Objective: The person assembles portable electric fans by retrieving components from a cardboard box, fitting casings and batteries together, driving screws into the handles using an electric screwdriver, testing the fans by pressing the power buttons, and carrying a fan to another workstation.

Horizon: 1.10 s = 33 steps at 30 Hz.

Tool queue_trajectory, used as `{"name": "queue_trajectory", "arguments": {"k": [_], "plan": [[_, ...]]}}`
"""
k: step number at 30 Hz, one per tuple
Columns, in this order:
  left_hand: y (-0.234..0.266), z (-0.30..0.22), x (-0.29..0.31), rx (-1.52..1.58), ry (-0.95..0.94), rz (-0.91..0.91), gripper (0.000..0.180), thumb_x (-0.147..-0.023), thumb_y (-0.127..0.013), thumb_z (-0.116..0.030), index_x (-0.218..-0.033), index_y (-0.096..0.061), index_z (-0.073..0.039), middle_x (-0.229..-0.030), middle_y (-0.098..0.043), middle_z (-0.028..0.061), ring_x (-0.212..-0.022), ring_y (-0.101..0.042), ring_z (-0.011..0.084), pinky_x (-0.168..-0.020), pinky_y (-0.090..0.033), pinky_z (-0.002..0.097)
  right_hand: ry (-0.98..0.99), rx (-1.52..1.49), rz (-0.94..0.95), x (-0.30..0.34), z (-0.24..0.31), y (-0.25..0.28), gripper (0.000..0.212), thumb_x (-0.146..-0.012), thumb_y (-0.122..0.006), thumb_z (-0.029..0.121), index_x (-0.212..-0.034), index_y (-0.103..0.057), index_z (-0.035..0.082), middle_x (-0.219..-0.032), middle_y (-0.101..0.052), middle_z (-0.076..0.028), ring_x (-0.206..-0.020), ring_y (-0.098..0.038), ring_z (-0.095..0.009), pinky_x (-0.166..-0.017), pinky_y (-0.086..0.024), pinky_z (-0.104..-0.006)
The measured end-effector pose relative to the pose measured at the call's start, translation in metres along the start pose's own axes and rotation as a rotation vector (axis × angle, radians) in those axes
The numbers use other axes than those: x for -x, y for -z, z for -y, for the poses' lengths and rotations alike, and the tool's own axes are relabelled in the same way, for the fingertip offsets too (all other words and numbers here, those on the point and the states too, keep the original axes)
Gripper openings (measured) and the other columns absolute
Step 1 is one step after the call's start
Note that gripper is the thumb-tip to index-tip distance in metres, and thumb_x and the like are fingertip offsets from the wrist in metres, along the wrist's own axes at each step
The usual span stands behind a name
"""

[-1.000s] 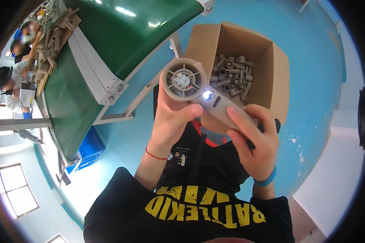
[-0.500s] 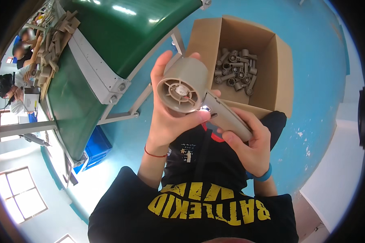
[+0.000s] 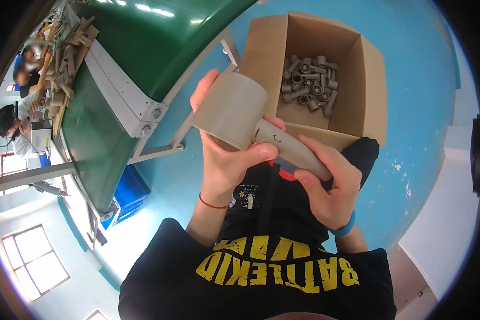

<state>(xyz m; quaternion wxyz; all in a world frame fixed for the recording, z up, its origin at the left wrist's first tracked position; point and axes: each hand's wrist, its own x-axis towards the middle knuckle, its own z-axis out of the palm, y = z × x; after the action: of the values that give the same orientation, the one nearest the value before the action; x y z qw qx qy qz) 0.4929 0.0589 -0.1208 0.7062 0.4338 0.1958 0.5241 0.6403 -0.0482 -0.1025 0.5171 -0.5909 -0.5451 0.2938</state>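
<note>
A beige hair dryer (image 3: 232, 109) with a round barrel and a straight handle is held up in front of my chest. My left hand (image 3: 218, 160) cups the barrel from beneath and behind, its thumb lying across the neck where the handle begins. Fingers and thumb of my right hand (image 3: 336, 186) close round the lower end of the handle. The barrel's smooth side faces me, and its open ends are mostly turned from sight. A small dark curved mark shows on the handle.
Beyond my hands an open cardboard box (image 3: 376, 90) on the blue floor holds several similar beige dryers (image 3: 312, 82). To the left runs a green conveyor belt (image 3: 144, 48) with a metal frame, more beige parts (image 3: 64, 69) piled on it. Co-workers sit farther left. Blue crates (image 3: 130, 194) stand below.
The dryer has rolled in my hands: the spoked grille at the barrel's end and the slot in the handle have turned out of view. Both hands keep their hold.
</note>
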Motion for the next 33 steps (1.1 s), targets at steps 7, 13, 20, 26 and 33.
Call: {"name": "queue_trajectory", "arguments": {"k": [7,13,20,26,33], "plan": [[-0.01,-0.011,-0.008,-0.159,-0.055,-0.067,0.119,-0.052,-0.094,-0.018,-0.144,-0.019,-0.011,-0.139,-0.038,0.0155,-0.099,-0.064,0.0326,-0.083,-0.058,0.0409,0.018,-0.055,-0.041,-0.001,-0.002,-0.01,0.034,-0.079,-0.074,0.009,-0.11,-0.063,-0.001,-0.091,-0.069,-0.013,-0.078,-0.068,-0.021,-0.071,-0.051,-0.0258],[-0.003,-0.009,-0.014,-0.359,-0.259,0.055,0.103,-0.056,-0.091,-0.012,-0.136,-0.027,-0.007,-0.14,-0.035,0.02,-0.105,-0.061,0.0342,-0.089,-0.056,0.0422,-0.196,-0.237,-0.034,0.003,0.007,-0.016,0.03,-0.082,-0.072,0.012,-0.106,-0.061,-0.002,-0.083,-0.067,-0.011,-0.073,-0.065,-0.013,-0.064,-0.049,-0.0221],[0.0,-0.011,-0.008,-0.387,-0.218,0.066,0.092,-0.061,-0.081,0.005,-0.134,-0.026,-0.005,-0.141,-0.03,0.0174,-0.116,-0.053,0.0264,-0.094,-0.051,0.0384,-0.285,-0.203,0.029,-0.003,-0.001,-0.02,0.023,-0.085,-0.068,0.011,-0.101,-0.061,-0.002,-0.077,-0.065,-0.011,-0.071,-0.063,-0.012,-0.064,-0.047,-0.0227],[0.021,-0.008,0.007,-0.341,0.009,0.094,0.088,-0.064,-0.084,0.001,-0.135,-0.031,-0.007,-0.142,-0.034,0.0129,-0.111,-0.058,0.0249,-0.093,-0.05,0.037,-0.33,-0.368,0.076,-0.002,-0.001,-0.039,0.038,-0.087,-0.063,0.007,-0.123,-0.052,-0.001,-0.085,-0.068,-0.012,-0.076,-0.065,-0.014,-0.07,-0.049,-0.0254],[0.021,-0.014,0.015,-0.397,0.067,0.013,0.085,-0.069,-0.08,0.003,-0.137,-0.029,-0.006,-0.129,-0.043,0.0076,-0.109,-0.058,0.0174,-0.092,-0.05,0.0318,-0.345,-0.374,-0.037,0.003,0.002,-0.056,0.035,-0.087,-0.061,0.003,-0.122,-0.056,0.0,-0.083,-0.066,-0.01,-0.054,-0.055,-0.008,-0.041,-0.04,-0.0208]]}}
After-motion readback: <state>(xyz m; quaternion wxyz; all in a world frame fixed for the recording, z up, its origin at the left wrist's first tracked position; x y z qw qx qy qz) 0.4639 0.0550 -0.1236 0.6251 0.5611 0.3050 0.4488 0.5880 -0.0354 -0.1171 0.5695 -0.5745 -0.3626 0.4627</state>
